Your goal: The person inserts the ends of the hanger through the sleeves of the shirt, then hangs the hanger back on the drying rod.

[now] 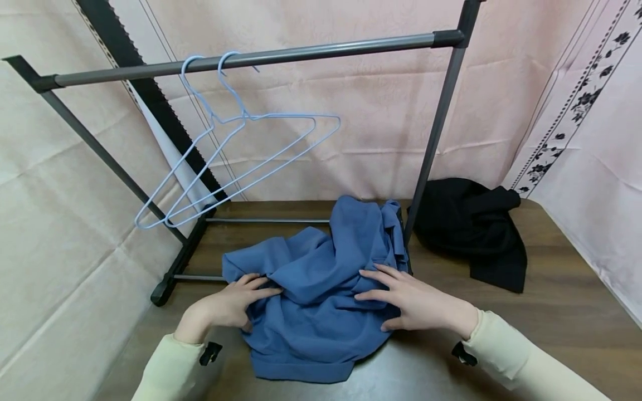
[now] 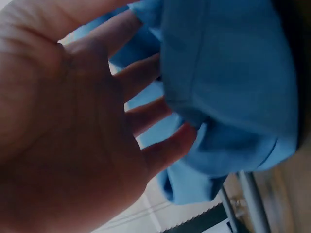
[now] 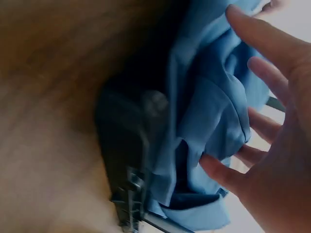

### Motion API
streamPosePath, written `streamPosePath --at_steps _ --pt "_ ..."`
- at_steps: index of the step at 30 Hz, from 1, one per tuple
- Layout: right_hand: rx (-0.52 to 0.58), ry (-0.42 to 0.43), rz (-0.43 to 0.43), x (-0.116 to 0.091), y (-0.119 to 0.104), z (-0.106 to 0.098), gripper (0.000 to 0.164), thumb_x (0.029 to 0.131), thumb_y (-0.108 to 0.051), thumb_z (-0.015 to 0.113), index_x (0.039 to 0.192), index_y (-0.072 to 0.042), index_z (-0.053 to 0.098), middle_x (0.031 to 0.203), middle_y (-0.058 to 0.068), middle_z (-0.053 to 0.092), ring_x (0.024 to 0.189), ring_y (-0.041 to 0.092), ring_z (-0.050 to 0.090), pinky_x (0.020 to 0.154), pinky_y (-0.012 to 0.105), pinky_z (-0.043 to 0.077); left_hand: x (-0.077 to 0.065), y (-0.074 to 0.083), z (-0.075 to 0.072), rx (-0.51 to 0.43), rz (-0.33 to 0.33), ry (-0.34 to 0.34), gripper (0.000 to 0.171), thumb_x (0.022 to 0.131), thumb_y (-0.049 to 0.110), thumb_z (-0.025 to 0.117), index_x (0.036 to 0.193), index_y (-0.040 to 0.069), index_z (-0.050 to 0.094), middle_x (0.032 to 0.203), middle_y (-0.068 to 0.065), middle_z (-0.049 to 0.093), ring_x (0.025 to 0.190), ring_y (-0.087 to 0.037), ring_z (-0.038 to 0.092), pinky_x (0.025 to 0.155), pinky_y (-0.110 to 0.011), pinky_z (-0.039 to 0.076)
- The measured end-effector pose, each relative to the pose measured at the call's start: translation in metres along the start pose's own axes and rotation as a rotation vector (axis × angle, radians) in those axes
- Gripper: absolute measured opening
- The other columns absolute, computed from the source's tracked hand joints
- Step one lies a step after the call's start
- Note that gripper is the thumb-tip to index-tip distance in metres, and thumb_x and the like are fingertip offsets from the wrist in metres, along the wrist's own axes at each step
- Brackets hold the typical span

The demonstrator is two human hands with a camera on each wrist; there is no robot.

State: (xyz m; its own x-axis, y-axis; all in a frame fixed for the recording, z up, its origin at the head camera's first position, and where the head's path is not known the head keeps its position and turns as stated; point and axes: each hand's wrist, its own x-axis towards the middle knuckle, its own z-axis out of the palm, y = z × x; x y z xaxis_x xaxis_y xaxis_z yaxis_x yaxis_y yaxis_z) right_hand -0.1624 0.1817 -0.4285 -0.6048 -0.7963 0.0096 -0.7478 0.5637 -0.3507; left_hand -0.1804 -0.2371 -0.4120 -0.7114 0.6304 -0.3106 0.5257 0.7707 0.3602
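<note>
A crumpled blue garment (image 1: 306,301) lies in a heap on the wooden table, partly over the base of a clothes rack. At its left side my left hand (image 1: 230,303) touches the cloth with fingers spread; the left wrist view shows the palm and extended fingers against the blue fabric (image 2: 233,73). My right hand (image 1: 411,301) rests on the heap's right side, fingers apart and loosely bent. In the right wrist view, the fingertips of that hand (image 3: 272,136) meet the folds. The kind of garment cannot be told from its folds.
Two light-blue hangers (image 1: 246,116) hang on the left part of the rack's grey top bar (image 1: 311,54). Behind the right post (image 1: 435,133) a black garment (image 1: 471,228) lies bunched on the table (image 1: 557,273). Pale cloth covers the walls.
</note>
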Motion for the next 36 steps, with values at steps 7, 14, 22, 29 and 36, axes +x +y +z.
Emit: streamPosePath --at_steps 7,14,22,29,36 --pt "0.023 -0.078 -0.026 0.001 0.002 0.014 0.078 0.085 -0.049 0.079 0.153 -0.038 0.042 0.166 0.007 0.021 0.15 0.044 0.012 0.106 0.072 0.027 0.012 0.002 0.013 0.086 -0.014 0.051 0.084 0.073 0.009 0.09 0.148 0.019 0.052 0.154 -0.019 0.035 0.14 -0.047 0.026 0.104 -0.071 0.029" --pt "-0.084 -0.078 -0.058 0.003 0.0 0.026 0.07 0.087 -0.043 0.079 0.149 -0.039 0.048 0.164 0.009 0.025 0.149 0.046 0.016 0.105 0.071 0.03 0.016 0.0 0.021 0.127 -0.018 0.108 0.076 0.079 0.015 0.087 0.147 0.02 0.053 0.154 -0.019 0.033 0.14 -0.046 0.028 0.104 -0.068 0.032" --pt "-0.213 0.044 -0.093 0.005 -0.001 0.03 0.054 0.089 -0.019 0.078 0.138 -0.038 0.062 0.156 0.009 0.042 0.141 0.045 0.035 0.098 0.066 0.042 0.017 -0.005 0.024 0.21 0.094 0.256 0.044 0.08 0.014 0.085 0.122 0.025 0.075 0.136 -0.017 0.052 0.122 -0.04 0.046 0.09 -0.062 0.046" --pt "-0.209 0.092 -0.091 0.002 0.003 0.024 0.044 0.09 -0.011 0.075 0.127 -0.034 0.07 0.147 0.004 0.053 0.135 0.04 0.047 0.099 0.061 0.045 0.018 -0.011 0.022 0.235 0.143 0.366 0.024 0.083 0.005 0.08 0.099 0.022 0.082 0.12 -0.009 0.064 0.111 -0.031 0.057 0.09 -0.049 0.051" --pt "-0.147 0.154 -0.081 -0.004 0.007 0.008 0.043 0.092 -0.006 0.07 0.13 -0.026 0.068 0.14 0.002 0.06 0.126 0.031 0.056 0.099 0.054 0.047 0.004 -0.015 0.007 0.112 0.164 0.351 0.023 0.093 0.011 0.073 0.11 0.025 0.078 0.125 -0.003 0.066 0.115 -0.027 0.061 0.094 -0.047 0.051"
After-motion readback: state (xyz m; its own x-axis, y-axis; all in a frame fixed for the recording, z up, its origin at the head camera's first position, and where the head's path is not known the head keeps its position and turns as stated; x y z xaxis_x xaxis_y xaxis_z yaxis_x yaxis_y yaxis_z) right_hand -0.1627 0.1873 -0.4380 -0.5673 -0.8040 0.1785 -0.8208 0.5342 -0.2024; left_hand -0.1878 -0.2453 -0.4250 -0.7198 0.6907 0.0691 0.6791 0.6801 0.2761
